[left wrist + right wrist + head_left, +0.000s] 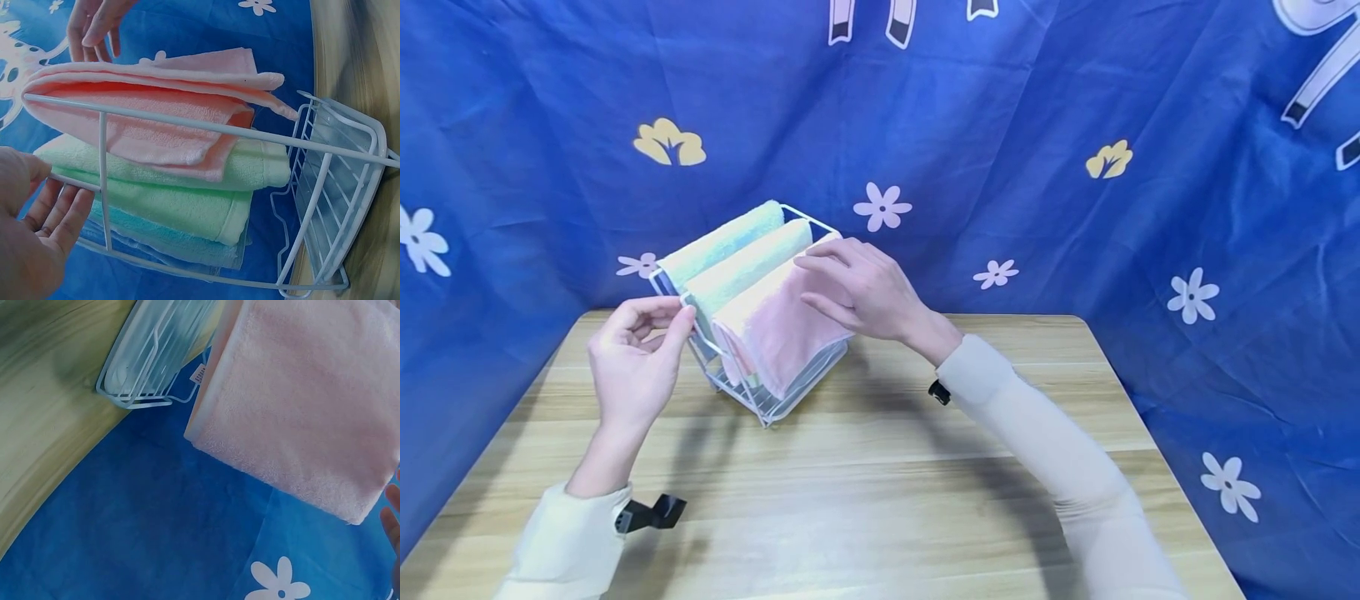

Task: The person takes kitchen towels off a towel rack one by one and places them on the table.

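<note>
A white wire towel rack [159, 117] stands at the back left of the table with a tray at its base. Three folded towels hang over its bars: a pink towel [786, 329], a pale green towel [748, 265] and a light blue towel [722, 242]. My left hand [634, 362] pinches the short bar at the rack's near left end between thumb and fingers, as the left wrist view also shows. By the top of the pink towel is my right hand [876, 292], its fingers loosely extended and gripping nothing; contact cannot be told.
The wooden table [865, 517] spreads in front of the rack and to its right. A blue patterned curtain [985, 167] rises close behind the rack and along both sides. Black wrist devices [651, 514] sit at both cuffs.
</note>
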